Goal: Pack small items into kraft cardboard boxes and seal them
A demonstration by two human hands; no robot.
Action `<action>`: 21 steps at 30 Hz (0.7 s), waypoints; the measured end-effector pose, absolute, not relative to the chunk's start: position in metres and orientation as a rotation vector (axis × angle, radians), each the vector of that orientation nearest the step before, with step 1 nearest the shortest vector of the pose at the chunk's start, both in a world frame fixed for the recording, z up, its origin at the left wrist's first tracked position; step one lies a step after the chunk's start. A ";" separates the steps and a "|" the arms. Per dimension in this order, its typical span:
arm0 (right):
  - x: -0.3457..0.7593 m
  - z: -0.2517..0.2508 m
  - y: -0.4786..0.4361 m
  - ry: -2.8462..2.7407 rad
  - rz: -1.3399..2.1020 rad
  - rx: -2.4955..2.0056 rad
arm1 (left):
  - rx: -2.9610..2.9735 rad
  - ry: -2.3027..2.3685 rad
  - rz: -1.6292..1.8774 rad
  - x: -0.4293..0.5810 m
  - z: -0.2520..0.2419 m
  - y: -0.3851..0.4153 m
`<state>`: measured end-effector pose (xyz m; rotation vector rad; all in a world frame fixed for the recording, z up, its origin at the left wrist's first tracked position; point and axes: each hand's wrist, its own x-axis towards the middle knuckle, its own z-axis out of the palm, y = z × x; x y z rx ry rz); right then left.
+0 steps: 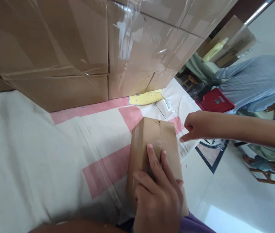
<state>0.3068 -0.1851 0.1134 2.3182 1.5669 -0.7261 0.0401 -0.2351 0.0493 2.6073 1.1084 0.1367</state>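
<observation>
A small brown cardboard box (169, 139) lies on the pale cloth, with clear tape along its flap seam. My left hand (159, 191) rests over it, bent fingers pressing on its upper face and the thumb towards its right side. Just off the box's upper right edge is my right hand (189, 124), its fingers curled in and the forearm coming from the right. Whatever those fingers may hold is hidden. Beyond the box lie a yellow paper piece (146, 98) and a small white item (166, 107) with something clear on it.
Large cartons wrapped in clear film (76, 48) stand stacked behind. The pink-patterned cloth (55, 152) spreads under everything near me. At the right are a person in light blue clothing (256, 77), a red plastic item (216, 100), a yellow bottle (215, 50) and a wooden chair (268, 176).
</observation>
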 end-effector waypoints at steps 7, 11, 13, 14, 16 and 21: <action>0.343 0.098 -0.174 1.605 -0.390 2.333 | 2.927 0.742 0.582 0.034 0.052 -0.192; 0.341 0.074 -0.129 1.889 -0.288 2.377 | 3.043 0.463 0.680 0.035 0.043 -0.165; 0.338 0.055 -0.099 1.970 -0.237 2.382 | 3.105 0.391 0.631 0.032 0.043 -0.154; 0.337 0.044 -0.082 1.990 -0.180 2.372 | 3.137 0.362 0.590 0.030 0.044 -0.150; 0.336 0.022 -0.051 2.020 -0.054 2.291 | 3.208 0.298 0.502 0.026 0.047 -0.144; 0.340 -0.014 -0.006 2.158 -0.004 2.090 | 3.308 0.242 0.467 0.023 0.043 -0.142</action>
